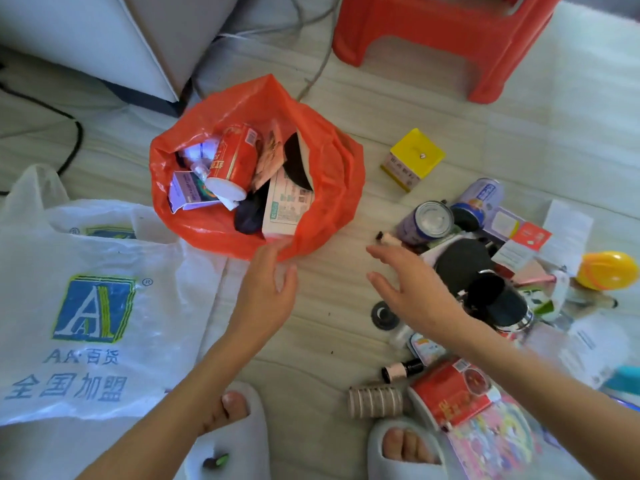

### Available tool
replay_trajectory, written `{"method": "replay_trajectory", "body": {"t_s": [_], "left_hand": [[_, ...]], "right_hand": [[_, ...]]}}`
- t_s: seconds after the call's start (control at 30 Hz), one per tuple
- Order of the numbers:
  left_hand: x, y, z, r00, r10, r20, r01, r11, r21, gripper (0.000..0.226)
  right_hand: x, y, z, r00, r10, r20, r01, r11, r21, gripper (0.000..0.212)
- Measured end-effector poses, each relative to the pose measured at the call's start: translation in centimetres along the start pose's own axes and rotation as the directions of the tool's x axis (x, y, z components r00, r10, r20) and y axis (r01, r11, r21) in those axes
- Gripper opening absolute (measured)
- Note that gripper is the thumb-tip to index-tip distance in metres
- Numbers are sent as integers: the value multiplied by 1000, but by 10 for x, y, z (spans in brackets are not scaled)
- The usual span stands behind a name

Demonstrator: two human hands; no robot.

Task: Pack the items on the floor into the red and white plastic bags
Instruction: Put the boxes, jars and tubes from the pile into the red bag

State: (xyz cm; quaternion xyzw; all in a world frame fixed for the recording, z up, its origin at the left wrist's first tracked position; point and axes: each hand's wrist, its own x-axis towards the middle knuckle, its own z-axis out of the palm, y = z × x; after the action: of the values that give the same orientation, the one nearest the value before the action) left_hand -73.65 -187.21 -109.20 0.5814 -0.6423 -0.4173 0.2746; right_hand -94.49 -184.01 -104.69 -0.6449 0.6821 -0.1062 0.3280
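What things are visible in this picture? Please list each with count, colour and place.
red bag: 1, red, open on the floor at centre, already holding a red can, boxes and dark items
white bag: 1, white with blue logo, lying at left
yellow box: 1, yellow, on the floor right of the red bag
pile of items: many, mixed colours, at right: cans, black bottle, papers, yellow round thing
red stool: 1, red, at top
cables: several, black and grey, upper left
slippers: 2, pale, at bottom
hands: left hand at the red bag's near edge, right hand open, over the pile's edge, both empty
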Motion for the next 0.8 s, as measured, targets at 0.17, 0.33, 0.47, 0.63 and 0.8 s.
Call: {"method": "replay_trajectory", "body": {"t_s": [0.17,0.33,0.47,0.63,0.8], "left_hand": [[-55,-1,53,922,78,380,-150,975,166,51],[-85,-6,89,718,124,685,-410,871,272,45],[-98,-14,108,564,52,824,-553,765,330,47],[-102,-26,115,516,40,856,-651,667,361,70],[-100,-22,116,557,-96,825,-511,744,432,60]], "right_hand": [[-53,62,6,999,18,-36,-27,965,-263,32],[-103,89,37,956,102,-275,-168,959,-229,28],[-121,98,60,923,192,-334,-261,950,-174,28],[-129,123,65,949,284,-139,-315,896,-315,30],[-131,127,57,876,471,-104,-483,849,-214,61]]}}
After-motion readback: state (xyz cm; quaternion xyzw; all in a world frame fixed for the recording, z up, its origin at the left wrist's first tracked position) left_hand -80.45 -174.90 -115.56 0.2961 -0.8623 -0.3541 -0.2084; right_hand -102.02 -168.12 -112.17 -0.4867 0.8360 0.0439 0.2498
